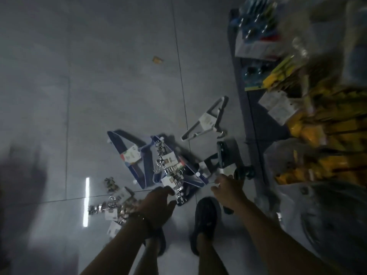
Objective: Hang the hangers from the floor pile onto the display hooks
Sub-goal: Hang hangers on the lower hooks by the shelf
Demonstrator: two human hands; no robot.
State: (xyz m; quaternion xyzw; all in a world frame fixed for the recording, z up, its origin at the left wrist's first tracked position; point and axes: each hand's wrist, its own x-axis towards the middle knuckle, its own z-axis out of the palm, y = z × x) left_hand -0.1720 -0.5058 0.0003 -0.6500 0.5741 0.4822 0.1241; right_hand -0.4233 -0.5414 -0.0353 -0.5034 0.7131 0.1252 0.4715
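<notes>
Lower centre: left hand [158, 199] on the blue hangers [148, 161], grip unclear; right hand [228, 187], fingers spread, poised over dark hangers [224, 153] for pickup.

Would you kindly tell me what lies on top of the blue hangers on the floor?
A string of metal clips with white tags lies across the blue hangers; the left hand reaches its near end. Whatever is beneath them is covered.
</notes>
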